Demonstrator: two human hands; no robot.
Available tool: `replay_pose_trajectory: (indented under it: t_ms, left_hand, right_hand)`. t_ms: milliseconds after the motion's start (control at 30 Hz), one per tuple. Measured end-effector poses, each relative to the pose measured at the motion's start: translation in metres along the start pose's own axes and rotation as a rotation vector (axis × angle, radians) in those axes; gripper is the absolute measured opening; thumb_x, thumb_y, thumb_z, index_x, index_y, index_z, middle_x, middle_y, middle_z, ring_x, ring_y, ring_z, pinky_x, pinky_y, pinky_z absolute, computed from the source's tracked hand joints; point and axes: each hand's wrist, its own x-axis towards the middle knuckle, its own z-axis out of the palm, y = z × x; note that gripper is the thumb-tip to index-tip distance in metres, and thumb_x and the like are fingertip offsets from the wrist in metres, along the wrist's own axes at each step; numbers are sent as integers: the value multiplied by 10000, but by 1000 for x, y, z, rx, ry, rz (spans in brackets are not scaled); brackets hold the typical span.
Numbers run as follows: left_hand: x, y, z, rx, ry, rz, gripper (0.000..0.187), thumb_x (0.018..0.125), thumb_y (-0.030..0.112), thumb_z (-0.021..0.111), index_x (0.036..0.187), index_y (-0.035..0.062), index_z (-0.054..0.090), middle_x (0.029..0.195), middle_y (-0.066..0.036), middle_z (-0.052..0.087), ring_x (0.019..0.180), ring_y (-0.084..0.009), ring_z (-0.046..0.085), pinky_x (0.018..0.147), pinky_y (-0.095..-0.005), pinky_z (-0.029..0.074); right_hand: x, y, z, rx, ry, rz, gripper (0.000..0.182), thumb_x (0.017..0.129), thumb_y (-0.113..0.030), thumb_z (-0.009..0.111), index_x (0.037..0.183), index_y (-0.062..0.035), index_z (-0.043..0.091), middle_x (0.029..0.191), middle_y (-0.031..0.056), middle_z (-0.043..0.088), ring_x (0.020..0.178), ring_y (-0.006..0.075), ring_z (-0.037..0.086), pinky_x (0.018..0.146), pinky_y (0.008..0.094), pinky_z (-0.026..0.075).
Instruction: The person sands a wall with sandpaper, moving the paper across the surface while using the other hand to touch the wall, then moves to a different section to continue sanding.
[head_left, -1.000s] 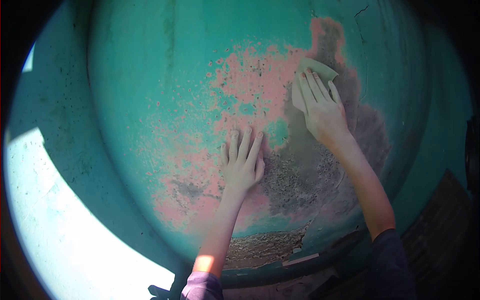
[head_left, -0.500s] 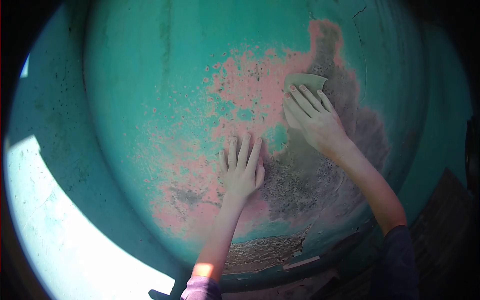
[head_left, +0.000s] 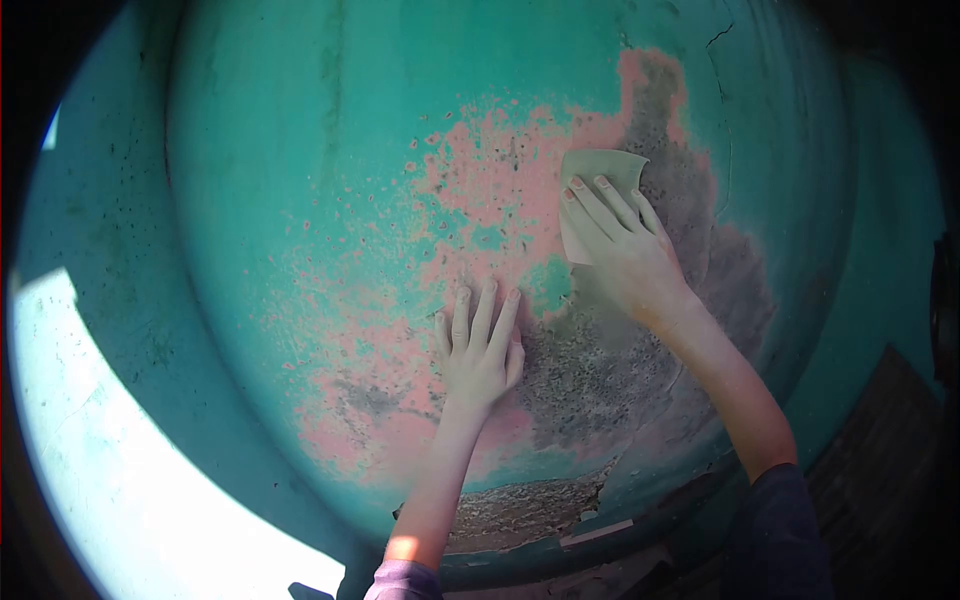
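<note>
A sheet of sandpaper (head_left: 606, 162) lies pressed against the green wall (head_left: 330, 160), over the border between a pink patch (head_left: 490, 165) and bare grey plaster (head_left: 610, 380). My right hand (head_left: 630, 250) holds the sheet from above, fingers stretched over it and pointing up and left; the sheet's underside and the thumb are hidden. Lower and to the left, my left hand (head_left: 480, 350) rests flat on the wall with its fingers spread, holding nothing. It covers part of the pink, at the edge of the grey plaster. Both hands look dusty.
Near the bottom, a broken strip of rough plaster (head_left: 525, 510) shows along the wall's foot. A thin crack (head_left: 718, 100) runs down at the upper right. Bright sunlight (head_left: 130, 450) falls at the lower left. Dark boards (head_left: 870, 440) stand at the right.
The sandpaper and my right hand have shifted slightly left across the wall, with more of the sheet showing above the fingers. My left hand stays flat; the whole view has moved a little.
</note>
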Motion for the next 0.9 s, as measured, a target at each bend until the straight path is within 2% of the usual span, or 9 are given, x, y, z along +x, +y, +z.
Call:
replay_pose_trajectory:
  t_ms: [133, 267, 467, 600, 667, 733, 900]
  left_hand:
    - [3, 0, -1, -12, 9, 4, 571, 879, 252, 586, 1449, 221, 592, 1558, -82, 483, 1484, -339, 362, 1218, -541, 164]
    - [3, -1, 0, 10, 6, 6, 573, 880, 253, 587, 1452, 218, 588, 1560, -85, 480, 1486, -339, 361, 1218, -543, 164]
    - [3, 1, -1, 13, 3, 15, 568, 896, 259, 576, 1461, 200, 578, 1566, -92, 471, 1483, -350, 361, 1223, -550, 146]
    - [1, 4, 0, 17, 4, 8, 564, 907, 256, 566, 1468, 195, 569, 1569, -98, 465, 1482, -352, 357, 1228, -549, 131]
    - [-2, 4, 2, 25, -3, 2, 565, 910, 255, 564, 1471, 196, 566, 1572, -99, 460, 1484, -351, 352, 1230, -548, 128]
    - [-6, 0, 4, 3, -15, 9, 622, 886, 258, 594, 1504, 238, 524, 1595, -66, 430, 1496, -320, 335, 1214, -566, 162]
    - [-9, 4, 4, 38, -23, -1, 612, 899, 258, 588, 1506, 231, 520, 1592, -66, 431, 1493, -318, 335, 1218, -568, 151]
  right_hand:
    - [-16, -6, 0, -30, -72, -20, 622, 864, -122, 620, 1473, -75, 501, 1542, 79, 473, 1427, 288, 443, 1157, 518, 361]
    - [8, -8, -1, 46, -10, 12, 612, 876, -116, 609, 1477, -72, 498, 1549, 77, 469, 1428, 283, 443, 1151, 517, 369]
    - [-18, -6, 2, 32, -33, 3, 586, 885, -126, 599, 1461, -65, 512, 1536, 84, 484, 1426, 287, 444, 1148, 517, 367]
    - [9, -8, 2, 91, 9, -18, 596, 888, -120, 589, 1475, -65, 501, 1549, 79, 477, 1426, 294, 447, 1135, 518, 376]
    - [1, -6, 2, 98, 4, -5, 602, 887, -119, 587, 1480, -69, 497, 1550, 78, 477, 1428, 292, 446, 1139, 516, 370]
    - [-14, -8, 6, 109, 6, 10, 608, 886, -119, 586, 1485, -72, 493, 1551, 76, 477, 1430, 290, 445, 1144, 514, 365]
    - [-34, -2, 9, 78, -46, 2, 632, 889, -129, 590, 1508, -92, 464, 1562, 75, 464, 1441, 275, 433, 1164, 513, 335]
